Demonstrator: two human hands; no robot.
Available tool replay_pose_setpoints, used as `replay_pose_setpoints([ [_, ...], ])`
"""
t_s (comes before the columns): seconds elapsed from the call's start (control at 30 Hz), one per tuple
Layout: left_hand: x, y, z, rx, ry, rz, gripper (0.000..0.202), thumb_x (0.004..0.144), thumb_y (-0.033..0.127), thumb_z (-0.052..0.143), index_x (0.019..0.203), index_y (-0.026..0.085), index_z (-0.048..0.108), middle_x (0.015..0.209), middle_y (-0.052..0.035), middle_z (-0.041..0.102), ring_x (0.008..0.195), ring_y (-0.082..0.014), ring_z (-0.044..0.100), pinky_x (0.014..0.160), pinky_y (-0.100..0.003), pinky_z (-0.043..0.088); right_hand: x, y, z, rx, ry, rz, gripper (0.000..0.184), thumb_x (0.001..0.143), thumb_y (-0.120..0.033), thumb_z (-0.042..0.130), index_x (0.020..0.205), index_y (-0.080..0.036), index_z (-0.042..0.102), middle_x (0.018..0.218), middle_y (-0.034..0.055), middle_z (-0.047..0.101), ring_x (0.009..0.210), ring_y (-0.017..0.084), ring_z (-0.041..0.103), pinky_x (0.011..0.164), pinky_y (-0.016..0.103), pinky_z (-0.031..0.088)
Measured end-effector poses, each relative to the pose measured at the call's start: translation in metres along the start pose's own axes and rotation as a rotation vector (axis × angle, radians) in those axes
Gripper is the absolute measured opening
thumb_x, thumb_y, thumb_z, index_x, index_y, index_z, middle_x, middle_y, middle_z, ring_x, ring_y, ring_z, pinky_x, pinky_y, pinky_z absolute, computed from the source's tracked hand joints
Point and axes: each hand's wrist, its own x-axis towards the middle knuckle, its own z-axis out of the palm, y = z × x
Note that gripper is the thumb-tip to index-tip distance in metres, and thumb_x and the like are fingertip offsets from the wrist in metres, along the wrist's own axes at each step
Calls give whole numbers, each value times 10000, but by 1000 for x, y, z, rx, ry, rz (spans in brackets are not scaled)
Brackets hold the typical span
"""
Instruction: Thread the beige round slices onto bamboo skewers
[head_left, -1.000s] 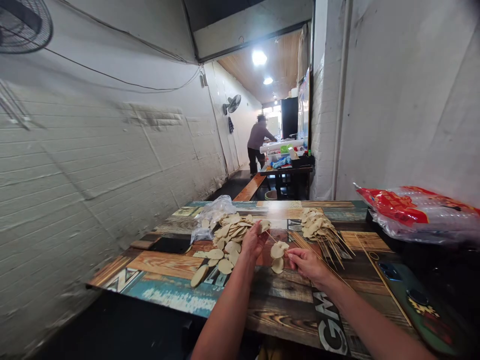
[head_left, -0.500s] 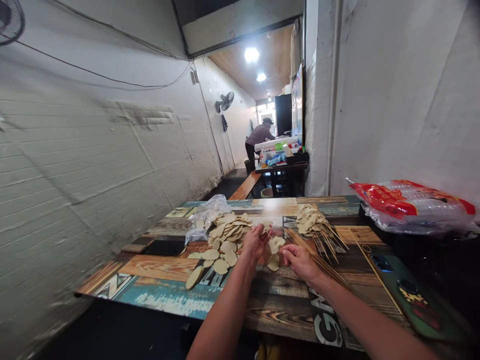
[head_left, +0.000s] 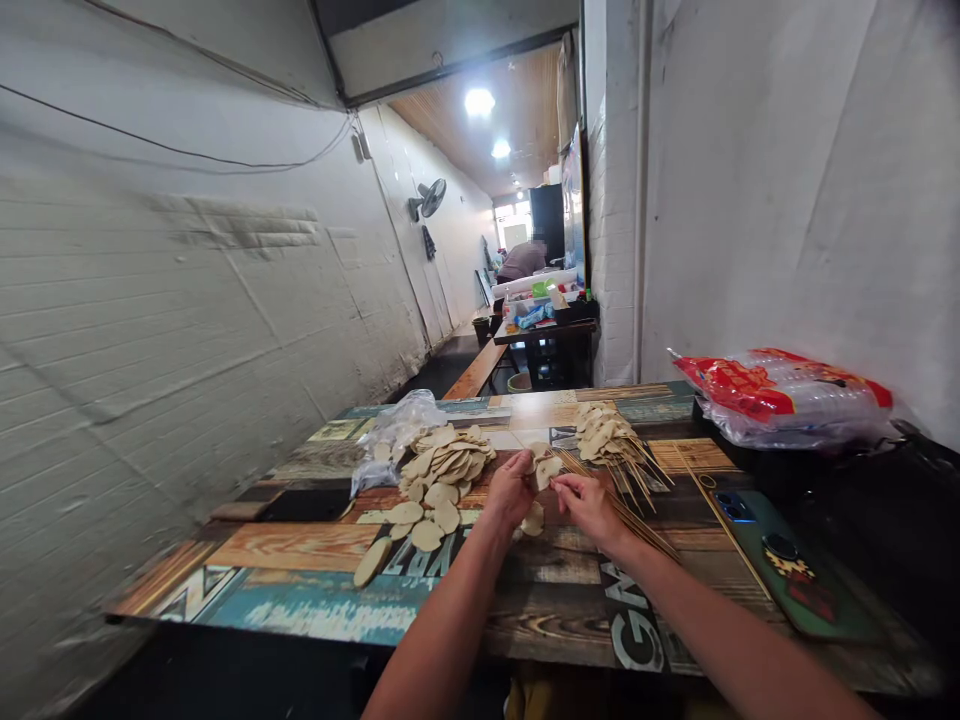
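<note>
My left hand (head_left: 511, 490) is closed on pale round slices (head_left: 545, 465) threaded on a thin bamboo skewer. My right hand (head_left: 592, 505) pinches that skewer's shaft just to the right, the two hands almost touching above the patterned wooden table (head_left: 315, 590). One more slice (head_left: 534, 520) hangs or lies just below the hands. A heap of loose slices (head_left: 439, 470) spreads to the left of my left hand. Bare skewers (head_left: 637, 525) lie fanned under and beyond my right hand.
A pile of filled skewers (head_left: 607, 440) lies at the far middle of the table, a clear plastic bag (head_left: 394, 435) at the far left. A red-and-clear packet (head_left: 787, 395) and a phone (head_left: 780, 565) are to the right. A person (head_left: 521, 262) bends at a distant table.
My hands have drawn closer together, the right sliding up the skewer towards the left. The view has turned right. The distant person has bent lower.
</note>
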Motion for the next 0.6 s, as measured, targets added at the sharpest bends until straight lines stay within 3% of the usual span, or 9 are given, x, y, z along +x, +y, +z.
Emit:
replay_pose_setpoints([
  [0.43, -3, 9, 0, 114, 10, 9, 246, 702, 318, 800, 779, 122, 674, 705, -48, 670, 605, -132, 609, 627, -260, 517, 2, 3, -5, -30, -13, -40, 304, 825, -382, 506, 704, -185, 703, 509, -9, 601, 532, 152, 538, 568, 257, 394],
  [0.5, -2, 14, -6, 240, 70, 79, 271, 720, 382, 775, 775, 132, 684, 668, -43, 654, 596, -132, 602, 618, -250, 499, 5, 1, -9, -27, 24, -35, 301, 821, -375, 504, 687, -182, 691, 512, -10, 596, 531, 146, 534, 574, 253, 393],
  [0.6, -4, 24, -22, 737, 107, 181, 237, 663, 373, 799, 675, 158, 701, 581, -26, 623, 566, -136, 580, 580, -227, 447, 9, -3, -17, -25, 108, -7, 301, 810, -387, 505, 681, -180, 682, 507, -15, 582, 524, 141, 524, 574, 250, 393],
])
